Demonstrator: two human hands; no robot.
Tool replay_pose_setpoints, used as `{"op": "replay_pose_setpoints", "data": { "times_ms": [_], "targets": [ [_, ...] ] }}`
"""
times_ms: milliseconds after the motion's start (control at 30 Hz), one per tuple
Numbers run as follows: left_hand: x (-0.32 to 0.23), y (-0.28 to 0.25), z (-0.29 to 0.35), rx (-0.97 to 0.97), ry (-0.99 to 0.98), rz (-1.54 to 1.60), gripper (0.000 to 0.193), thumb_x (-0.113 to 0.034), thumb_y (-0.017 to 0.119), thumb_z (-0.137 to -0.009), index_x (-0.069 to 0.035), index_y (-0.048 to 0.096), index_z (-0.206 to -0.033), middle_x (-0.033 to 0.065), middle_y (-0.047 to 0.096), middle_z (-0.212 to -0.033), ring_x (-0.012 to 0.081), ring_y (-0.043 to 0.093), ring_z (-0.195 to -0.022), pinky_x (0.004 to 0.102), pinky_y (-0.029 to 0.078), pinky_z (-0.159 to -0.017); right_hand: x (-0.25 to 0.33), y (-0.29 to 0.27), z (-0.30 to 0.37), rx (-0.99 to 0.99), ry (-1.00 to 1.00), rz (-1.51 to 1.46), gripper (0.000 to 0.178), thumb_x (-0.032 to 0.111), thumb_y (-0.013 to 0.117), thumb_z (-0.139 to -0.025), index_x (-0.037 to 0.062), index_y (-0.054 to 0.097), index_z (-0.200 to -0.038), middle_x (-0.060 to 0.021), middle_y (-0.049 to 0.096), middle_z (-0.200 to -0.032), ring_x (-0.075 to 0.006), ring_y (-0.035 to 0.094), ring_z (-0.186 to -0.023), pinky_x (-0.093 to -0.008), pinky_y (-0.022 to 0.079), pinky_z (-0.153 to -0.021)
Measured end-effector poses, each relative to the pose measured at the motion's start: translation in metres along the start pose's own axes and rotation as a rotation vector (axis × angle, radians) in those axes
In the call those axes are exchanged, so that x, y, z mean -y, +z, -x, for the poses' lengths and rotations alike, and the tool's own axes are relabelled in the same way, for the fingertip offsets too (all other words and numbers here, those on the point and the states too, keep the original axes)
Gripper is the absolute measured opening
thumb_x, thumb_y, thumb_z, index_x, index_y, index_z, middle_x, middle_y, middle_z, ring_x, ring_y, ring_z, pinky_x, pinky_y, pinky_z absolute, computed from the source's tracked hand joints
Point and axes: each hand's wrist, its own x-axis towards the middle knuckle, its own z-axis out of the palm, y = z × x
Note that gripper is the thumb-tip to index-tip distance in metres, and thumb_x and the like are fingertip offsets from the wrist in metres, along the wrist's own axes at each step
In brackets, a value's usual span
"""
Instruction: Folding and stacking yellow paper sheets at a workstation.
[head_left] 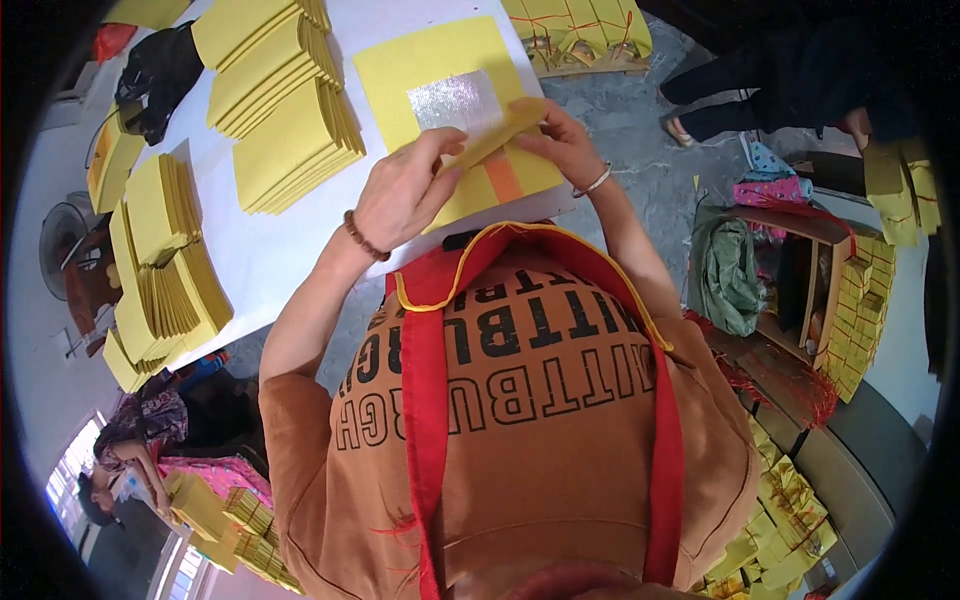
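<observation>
A yellow paper sheet (pixel 385 85) with a silver foil square (pixel 440 97) and an orange patch (pixel 503 178) lies before me at the table's near edge. A narrow folded strip of yellow paper (pixel 495 138) slants across it, between my hands. My right hand (pixel 567 148) is closed on the strip's upper right end, thumb below and fingers over it. My left hand (pixel 405 190) has curled fingers at the lower left end, thumb and forefinger against the paper. Whether the strip is the sheet's own folded edge or a separate piece, I cannot tell.
Stacks of folded yellow paper (pixel 300 145) stand left on the white table (pixel 215 180), with more fanned piles (pixel 170 290) farther left. Tied yellow bundles (pixel 580 35) lie beyond the table. Another person's legs (pixel 735 105) are at the far right. A second person (pixel 140 450) sits at lower left.
</observation>
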Motion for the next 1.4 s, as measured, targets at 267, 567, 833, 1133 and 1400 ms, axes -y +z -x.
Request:
{"op": "replay_pose_setpoints", "data": {
  "times_ms": [267, 567, 833, 1133, 1400],
  "targets": [
    [0.047, -0.004, 0.019, -0.092, 0.165, -0.413, 0.039, -0.008, 0.062, -0.07, -0.005, 0.058, -0.109, 0.0148, 0.056, -0.109, 0.0366, 0.047, -0.104, 0.0426, 0.037, -0.091, -0.004, -0.002, -0.008, 0.006, -0.194, 0.18, 0.021, 0.006, 0.062, -0.079, 0.0069, 0.059, -0.1, -0.0067, 0.052, -0.119, -0.0173, 0.045, -0.114, -0.0323, 0.037, -0.095],
    [0.04, 0.006, 0.01, -0.258, 0.246, -0.349, 0.025, -0.013, 0.059, -0.074, -0.004, 0.061, -0.097, 0.0119, 0.06, -0.098, 0.0325, 0.053, -0.09, 0.0399, 0.043, -0.083, 0.027, -0.011, -0.003, 0.083, -0.242, 0.463, 0.023, 0.011, 0.062, -0.076, 0.0117, 0.065, -0.1, -0.0047, 0.055, -0.114, -0.0228, 0.046, -0.111, -0.0332, 0.034, -0.096],
    [0.045, 0.001, 0.01, -0.264, 0.224, -0.283, 0.025, -0.013, 0.06, -0.072, -0.002, 0.06, -0.095, 0.0132, 0.061, -0.097, 0.031, 0.054, -0.088, 0.0386, 0.042, -0.08, 0.034, -0.006, -0.008, 0.1, -0.255, 0.457, 0.037, -0.005, 0.06, -0.065, 0.0125, 0.065, -0.097, -0.0037, 0.056, -0.11, -0.0237, 0.049, -0.105, -0.0345, 0.036, -0.093],
    [0.039, -0.003, 0.013, -0.295, 0.375, -0.523, 0.034, -0.008, 0.055, -0.066, -0.009, 0.061, -0.1, 0.0069, 0.058, -0.1, 0.024, 0.053, -0.091, 0.0363, 0.039, -0.074, 0.073, -0.012, -0.002, 0.105, -0.56, 1.017, 0.022, 0.015, 0.06, -0.072, 0.0186, 0.064, -0.094, -0.0005, 0.06, -0.106, -0.0266, 0.048, -0.112, -0.0389, 0.035, -0.089],
    [0.02, -0.003, 0.032, -0.247, 0.088, -0.255, 0.021, -0.011, 0.058, -0.075, -0.005, 0.062, -0.094, 0.0062, 0.062, -0.084, 0.022, 0.056, -0.081, 0.0328, 0.04, -0.069, 0.069, -0.009, 0.009, 0.35, -0.323, 0.8, 0.025, 0.011, 0.062, -0.073, 0.0143, 0.061, -0.098, -0.0021, 0.061, -0.103, -0.0214, 0.053, -0.105, -0.0352, 0.038, -0.085]
  ]
}}
